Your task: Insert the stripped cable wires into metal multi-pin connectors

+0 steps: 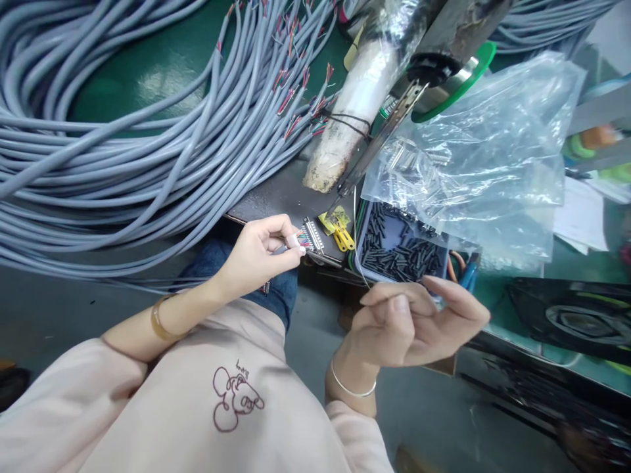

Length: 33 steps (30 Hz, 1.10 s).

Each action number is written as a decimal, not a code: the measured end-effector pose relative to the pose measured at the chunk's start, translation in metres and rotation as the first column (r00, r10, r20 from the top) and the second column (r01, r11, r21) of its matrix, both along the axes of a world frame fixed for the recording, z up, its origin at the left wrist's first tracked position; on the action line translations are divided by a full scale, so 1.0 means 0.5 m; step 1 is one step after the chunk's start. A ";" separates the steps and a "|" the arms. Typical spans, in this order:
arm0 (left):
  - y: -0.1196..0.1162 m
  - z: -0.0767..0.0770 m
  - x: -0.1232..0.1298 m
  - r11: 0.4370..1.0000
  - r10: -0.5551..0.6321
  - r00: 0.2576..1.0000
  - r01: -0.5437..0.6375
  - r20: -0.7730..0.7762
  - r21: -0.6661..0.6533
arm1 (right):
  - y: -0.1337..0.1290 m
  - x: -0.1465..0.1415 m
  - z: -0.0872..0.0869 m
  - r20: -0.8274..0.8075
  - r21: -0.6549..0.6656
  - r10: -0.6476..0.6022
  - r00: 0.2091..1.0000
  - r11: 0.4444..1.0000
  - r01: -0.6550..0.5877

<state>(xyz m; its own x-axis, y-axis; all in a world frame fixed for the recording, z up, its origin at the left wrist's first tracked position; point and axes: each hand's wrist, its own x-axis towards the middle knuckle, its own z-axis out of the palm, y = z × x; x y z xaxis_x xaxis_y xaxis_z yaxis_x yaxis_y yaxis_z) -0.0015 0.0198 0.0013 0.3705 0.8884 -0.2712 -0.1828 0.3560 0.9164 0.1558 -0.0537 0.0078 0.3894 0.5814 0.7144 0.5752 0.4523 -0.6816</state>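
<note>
In the head view, we find the left hand (261, 256) pinching coloured wires (304, 242) at the connector (313, 236), which lies at the edge of the bench (266, 200); the right hand (409, 322) closes its fingertips on a thin wire (362, 272). We judge the connector light and rigid, best gripped by its shell, the coloured wires soft and fragile. Grey cables (162, 157) and a tray (359, 230) of black sleeves (384, 253) occupy the bench, above a grey floor (310, 355).
</note>
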 end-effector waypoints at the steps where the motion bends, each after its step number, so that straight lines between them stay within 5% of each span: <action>1: 0.003 0.000 0.001 1.000 0.008 1.000 -0.008 0.009 -0.002 | 0.001 0.001 -0.003 0.025 -0.006 -0.017 1.000 1.000 0.017; 6: 0.018 0.003 0.010 0.999 0.040 0.997 -0.041 0.073 0.016 | 0.001 0.010 -0.032 0.213 -0.215 -0.041 0.976 0.973 0.088; 11: 0.030 0.005 0.020 0.997 0.058 0.996 -0.061 0.072 0.038 | 0.005 0.009 -0.033 0.180 -0.122 -0.021 0.983 0.992 0.044; 14: 0.037 0.008 0.026 0.997 0.055 0.996 -0.059 0.072 0.050 | 0.012 0.008 -0.030 0.095 -0.207 0.035 0.995 0.978 -0.015; 19: 0.045 0.011 0.034 0.996 0.041 0.995 -0.047 0.089 0.073 | 0.036 0.011 -0.038 0.256 -0.259 0.010 0.967 0.964 0.059; 27: 0.059 0.014 0.042 0.990 0.072 0.993 -0.082 0.094 0.113 | 0.070 0.012 -0.033 0.208 -0.280 0.117 0.971 0.958 -0.056; 33: 0.061 0.025 0.039 0.989 0.058 0.993 -0.071 0.104 0.133 | 0.078 0.012 -0.022 0.261 -0.250 0.099 0.960 0.968 -0.032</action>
<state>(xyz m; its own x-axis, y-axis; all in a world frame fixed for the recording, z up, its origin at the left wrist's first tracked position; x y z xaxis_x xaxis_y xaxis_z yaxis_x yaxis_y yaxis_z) 0.0180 0.0502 0.0140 0.3303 0.9373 -0.1110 -0.2937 0.2139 0.9317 0.1617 -0.0148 -0.0031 0.1578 0.7668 0.6222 0.7269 0.3363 -0.5988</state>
